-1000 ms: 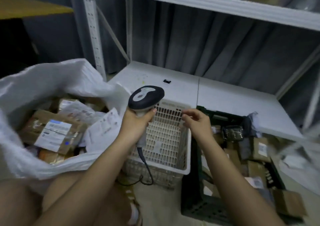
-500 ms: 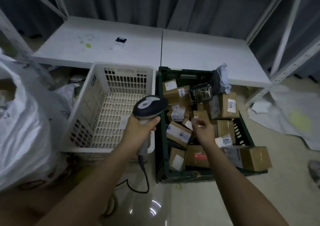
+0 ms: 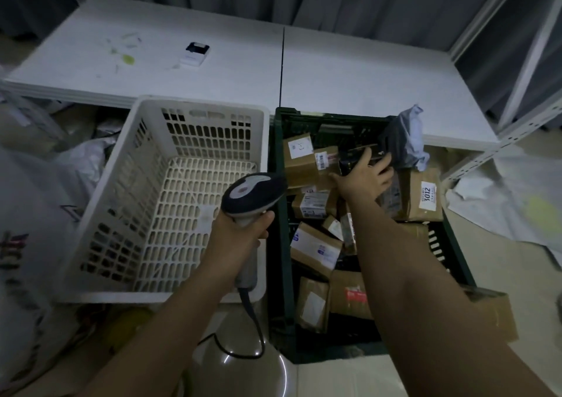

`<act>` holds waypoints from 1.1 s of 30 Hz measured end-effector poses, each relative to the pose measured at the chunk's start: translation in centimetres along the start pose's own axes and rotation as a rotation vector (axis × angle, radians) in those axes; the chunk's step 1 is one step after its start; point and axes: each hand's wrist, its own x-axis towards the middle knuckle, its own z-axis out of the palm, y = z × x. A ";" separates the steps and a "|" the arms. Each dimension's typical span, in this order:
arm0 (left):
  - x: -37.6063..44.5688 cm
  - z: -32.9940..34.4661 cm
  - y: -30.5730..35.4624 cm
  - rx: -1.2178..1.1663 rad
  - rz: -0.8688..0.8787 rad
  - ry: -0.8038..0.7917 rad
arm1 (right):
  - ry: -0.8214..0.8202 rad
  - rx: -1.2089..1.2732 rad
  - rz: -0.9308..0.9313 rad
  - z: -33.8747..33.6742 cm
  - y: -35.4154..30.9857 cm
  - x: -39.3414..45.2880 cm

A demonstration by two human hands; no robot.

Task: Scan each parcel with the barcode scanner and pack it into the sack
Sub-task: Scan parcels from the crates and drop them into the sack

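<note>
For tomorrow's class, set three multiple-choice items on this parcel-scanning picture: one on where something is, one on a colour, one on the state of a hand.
1. Where do the parcels lie?
A. in the white basket
B. in the dark green crate
C. on the white table

2. What colour is the head of the barcode scanner?
A. dark with a light grey top panel
B. all yellow
C. bright red

3. What is the right hand doing?
A. resting flat on the table
B. hanging idle
C. reaching onto a dark parcel at the far end of the crate

Answers:
1 B: the brown boxes fill the dark green crate; the white basket holds no parcels.
2 A: the barcode scanner, gripped by the left hand, is dark with a light grey panel.
3 C: the right hand has fingers spread over the dark parcel.
</note>
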 end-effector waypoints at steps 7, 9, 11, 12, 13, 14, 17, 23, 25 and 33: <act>-0.3 -1.5 -1.2 -0.083 -0.053 0.045 | 0.158 0.151 -0.010 0.1 1.7 -1.8; -0.6 -1.9 -1.4 -0.085 -0.077 0.048 | 0.239 0.288 -0.014 -0.8 2.4 -3.9; -1.1 -1.9 -1.5 -0.094 -0.077 0.057 | 0.307 0.390 -0.066 -2.1 3.2 -7.0; -1.5 -1.8 -1.5 -0.101 -0.077 0.070 | 0.326 0.413 -0.126 -2.8 3.6 -8.9; -1.9 -1.6 -1.5 -0.109 -0.076 0.083 | 0.345 0.421 -0.205 -3.4 3.9 -10.8; -2.4 -1.5 -1.4 -0.115 -0.072 0.088 | 0.369 0.414 -0.291 -4.1 4.1 -12.6; -4.2 -1.2 -0.7 -0.114 -0.038 0.096 | 0.400 0.333 -0.507 -5.7 3.9 -17.1; -8.2 -3.8 0.4 -0.163 0.050 0.098 | 0.272 0.152 -0.836 -4.4 3.3 -23.4; -9.1 -4.9 0.1 -0.177 0.038 0.095 | 0.189 0.153 -0.880 -2.9 3.4 -24.8; -9.5 -5.8 -0.9 -0.145 -0.002 0.086 | 0.026 0.201 -0.839 -2.2 1.1 -26.1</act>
